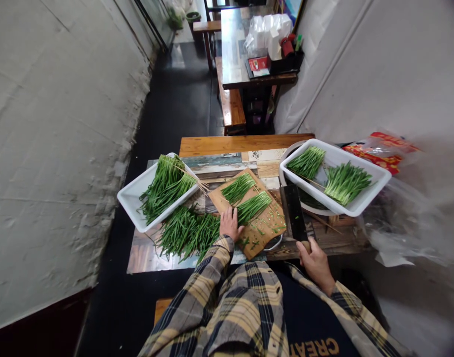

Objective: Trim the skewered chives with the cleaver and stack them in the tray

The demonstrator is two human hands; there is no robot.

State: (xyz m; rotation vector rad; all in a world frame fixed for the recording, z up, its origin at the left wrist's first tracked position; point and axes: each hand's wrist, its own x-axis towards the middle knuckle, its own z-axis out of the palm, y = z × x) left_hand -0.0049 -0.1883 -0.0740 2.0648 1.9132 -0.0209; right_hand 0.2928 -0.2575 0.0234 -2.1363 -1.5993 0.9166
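Note:
My right hand [316,263] is closed round the handle of a cleaver [294,212]; its dark, broad blade points away from me, just right of the wooden cutting board [260,238]. Fingers stretched and thumb apart, my left hand [230,224] lies at the board's left edge, touching the leaf end of a bundle of garlic chives [254,208]. Behind it on the board is a second, shorter bundle [238,187]. Small green and pale trimmings are scattered over the board. Loose long chives [190,230] lie on the table to the left of my hand.
At left, a white tray [132,198] holds long chives, with thin wooden skewers [197,181] across its corner. Another white tray [375,186] with trimmed bundles rests on a round basin at right. Plastic bags [398,218] lie beside it. A wooden bench [212,145] stands behind the table.

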